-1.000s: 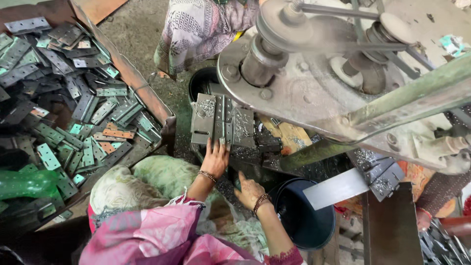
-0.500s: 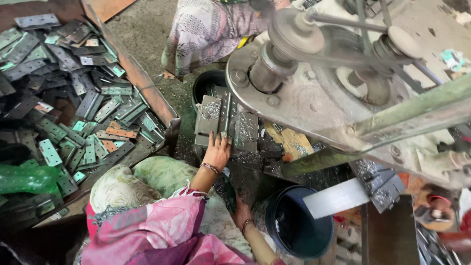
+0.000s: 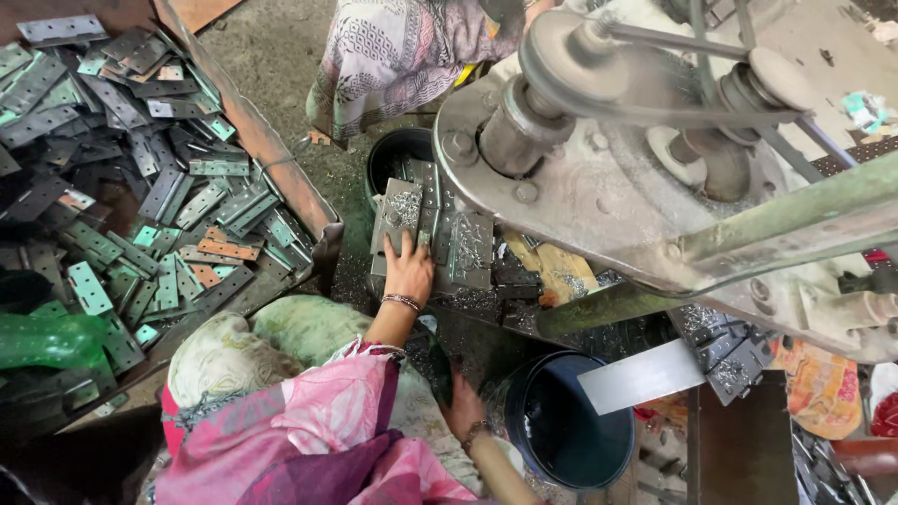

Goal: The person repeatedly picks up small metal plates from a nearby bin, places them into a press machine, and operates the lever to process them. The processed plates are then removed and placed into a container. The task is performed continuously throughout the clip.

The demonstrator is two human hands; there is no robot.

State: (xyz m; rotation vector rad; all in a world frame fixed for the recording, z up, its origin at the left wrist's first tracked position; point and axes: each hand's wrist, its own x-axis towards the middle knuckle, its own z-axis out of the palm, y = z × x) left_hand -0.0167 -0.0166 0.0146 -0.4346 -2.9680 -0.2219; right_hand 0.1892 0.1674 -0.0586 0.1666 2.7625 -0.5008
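My left hand lies flat, fingers spread, on a stack of grey metal hinge plates on the bed of a press machine. My right hand is lower, down beside a dark metal piece next to the blue bucket. Its fingers are partly hidden, so whether it grips anything is unclear. Both wrists wear bangles, and a pink patterned sleeve covers my arms.
A rusty crate full of hinge plates fills the left. A green plastic bag lies at its near end. Another person in patterned cloth crouches at the top by a black bucket. A belt and pulley run overhead on the right.
My right hand has dropped from beside the plate stack down toward the blue bucket. My left hand stays on the plates, shifted slightly.
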